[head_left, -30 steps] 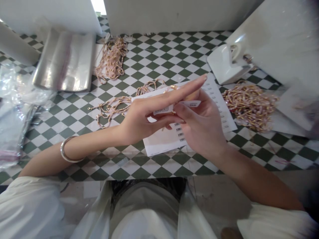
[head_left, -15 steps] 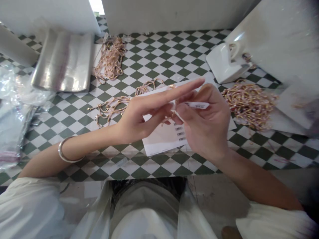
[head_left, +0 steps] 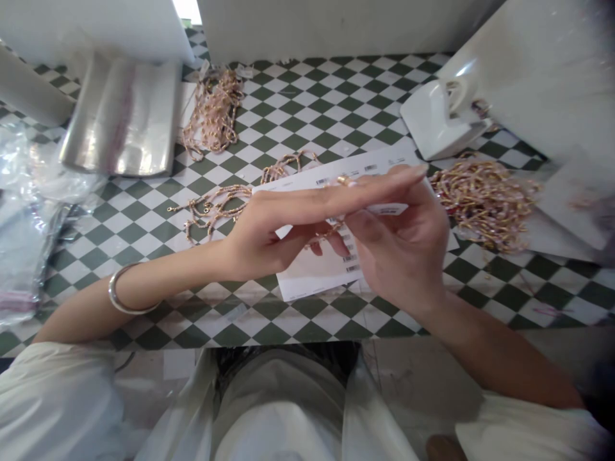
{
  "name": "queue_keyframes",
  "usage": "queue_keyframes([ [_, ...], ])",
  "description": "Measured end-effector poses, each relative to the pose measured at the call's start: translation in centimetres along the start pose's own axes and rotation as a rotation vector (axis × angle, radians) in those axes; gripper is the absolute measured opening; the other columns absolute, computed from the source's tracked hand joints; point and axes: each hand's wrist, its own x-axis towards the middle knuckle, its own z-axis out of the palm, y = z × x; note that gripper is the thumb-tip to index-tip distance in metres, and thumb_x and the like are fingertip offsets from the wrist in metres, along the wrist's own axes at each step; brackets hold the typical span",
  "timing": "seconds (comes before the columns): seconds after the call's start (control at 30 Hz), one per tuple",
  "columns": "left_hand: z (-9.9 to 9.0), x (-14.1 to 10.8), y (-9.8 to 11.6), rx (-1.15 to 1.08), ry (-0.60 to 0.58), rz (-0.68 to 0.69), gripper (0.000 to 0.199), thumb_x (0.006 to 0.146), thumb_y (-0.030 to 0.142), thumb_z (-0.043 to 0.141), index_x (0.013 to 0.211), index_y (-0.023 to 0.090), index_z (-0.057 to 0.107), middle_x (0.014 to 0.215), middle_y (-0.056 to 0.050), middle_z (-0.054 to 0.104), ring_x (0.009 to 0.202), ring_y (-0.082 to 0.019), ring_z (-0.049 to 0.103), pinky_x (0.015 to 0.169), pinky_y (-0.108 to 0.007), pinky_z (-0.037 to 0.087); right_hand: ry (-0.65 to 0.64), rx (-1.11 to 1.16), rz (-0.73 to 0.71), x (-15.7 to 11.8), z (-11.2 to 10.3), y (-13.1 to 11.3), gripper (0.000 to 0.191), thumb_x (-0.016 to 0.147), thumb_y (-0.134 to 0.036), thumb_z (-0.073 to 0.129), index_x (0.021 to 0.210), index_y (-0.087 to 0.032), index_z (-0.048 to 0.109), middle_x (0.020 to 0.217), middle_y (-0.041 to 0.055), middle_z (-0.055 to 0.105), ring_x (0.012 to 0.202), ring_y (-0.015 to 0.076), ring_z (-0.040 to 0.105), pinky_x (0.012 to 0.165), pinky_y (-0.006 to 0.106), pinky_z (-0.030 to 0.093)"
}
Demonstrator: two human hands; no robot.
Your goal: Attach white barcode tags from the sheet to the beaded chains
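Note:
My left hand [head_left: 269, 234] is closed around part of a beaded strand [head_left: 329, 232] in pink and gold, its index finger stretched toward my right hand [head_left: 403, 262]. A few gold beads show above that finger. The right fingers are pinched at the end of the strand, with a small white label [head_left: 390, 209] between them, mostly covered by fingers. How the label sits on the strand is hidden. Both hands meet above a white sheet of barcode labels [head_left: 312, 278]. Left of the sheet lie loose beaded strands [head_left: 218, 203] with gold clasps.
A pile of beaded strands [head_left: 485, 202] lies at right, below a white tape dispenser [head_left: 435, 121]. Another bundle [head_left: 214, 115] sits at the back left beside a stack of clear plastic bags [head_left: 120, 118]. More crumpled plastic [head_left: 24, 256] covers the far left of the checkered table [head_left: 307, 320].
My left index finger has come down and right, onto the right fingertips. The label is now more covered. The right hand has shifted slightly, and more of the sheet's upper edge shows.

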Motion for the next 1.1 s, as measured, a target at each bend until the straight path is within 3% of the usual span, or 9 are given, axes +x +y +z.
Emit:
queue_keyframes([
  [0.13,-0.01,0.19,-0.29,0.067,0.005,0.116,0.062,0.091,0.004,0.036,0.143,0.038,0.04,0.144,0.015,0.05,0.094,-0.002,0.069,0.065,-0.006,0.059,-0.046,0.028,0.006,0.01,-0.06,0.01,0.016,0.082,-0.025,0.07,0.071,-0.023,0.058,0.077,-0.0008,0.048,0.061,0.0109,0.053,0.049,0.03,0.051],
  [0.3,-0.21,0.52,-0.12,0.089,-0.044,0.15,0.066,0.089,0.0,0.034,0.146,0.034,0.034,0.142,0.007,0.053,0.08,0.002,0.069,0.061,-0.004,0.057,-0.08,-0.042,-0.11,0.1,-0.38,0.5,0.006,0.082,-0.022,0.07,0.084,-0.025,0.065,0.082,-0.0018,0.056,0.078,0.0118,0.059,0.067,0.029,0.055],
  [0.43,-0.21,0.56,0.1,0.125,-0.068,0.165,0.066,0.088,0.0,0.031,0.147,0.03,0.032,0.137,0.004,0.057,0.098,-0.007,0.07,0.062,-0.008,0.059,-0.145,-0.037,-0.112,-0.01,-0.61,0.79,0.014,0.091,-0.029,0.059,0.103,-0.029,0.067,0.097,-0.0004,0.06,0.093,0.0133,0.061,0.074,0.029,0.057],
  [0.53,-0.11,0.47,-0.05,0.067,-0.025,0.158,0.063,0.089,0.0,0.033,0.146,0.03,0.034,0.141,0.006,0.054,0.116,-0.015,0.065,0.065,-0.01,0.061,-0.111,-0.056,-0.057,-0.2,-0.69,0.8,0.013,0.092,-0.035,0.057,0.094,-0.028,0.068,0.089,-0.0003,0.06,0.083,0.0133,0.061,0.072,0.03,0.055],
  [0.67,-0.13,0.4,-0.45,0.039,-0.024,0.217,0.065,0.087,-0.003,0.036,0.147,0.024,0.034,0.14,0.001,0.054,0.114,-0.016,0.066,0.066,-0.011,0.063,-0.065,-0.073,-0.002,-0.28,-0.6,0.67,0.014,0.089,-0.039,0.061,0.086,-0.026,0.064,0.081,0.0006,0.06,0.078,0.0155,0.061,0.067,0.032,0.055],
  [0.8,-0.14,0.36,-0.45,0.026,-0.039,0.189,0.066,0.088,-0.003,0.035,0.147,0.026,0.034,0.13,0.003,0.061,0.133,-0.022,0.052,0.07,-0.013,0.064,-0.14,0.024,0.03,-0.07,-0.3,0.38,0.013,0.091,-0.036,0.058,0.086,-0.024,0.06,0.08,-0.0002,0.06,0.066,0.0128,0.06,0.055,0.028,0.055],
  [0.9,0.03,0.31,-0.32,-0.03,-0.014,0.167,0.063,0.088,-0.003,0.035,0.145,0.025,0.038,0.144,0.005,0.051,0.131,-0.02,0.054,0.07,-0.014,0.064,-0.169,0.066,0.006,0.17,-0.08,0.22,0.014,0.092,-0.034,0.057,0.082,-0.024,0.056,0.072,-0.0035,0.059,0.055,0.0099,0.057,0.055,0.028,0.056],
  [1.1,0.18,0.16,-0.57,-0.063,-0.005,0.169,0.064,0.087,-0.006,0.036,0.145,0.02,0.037,0.148,0.004,0.046,0.126,-0.015,0.057,0.072,-0.014,0.064,-0.149,0.092,0.0,0.45,0.15,0.01,0.017,0.09,-0.032,0.06,0.077,-0.022,0.055,0.072,-0.006,0.056,0.051,0.0076,0.057,0.056,0.027,0.058],
])
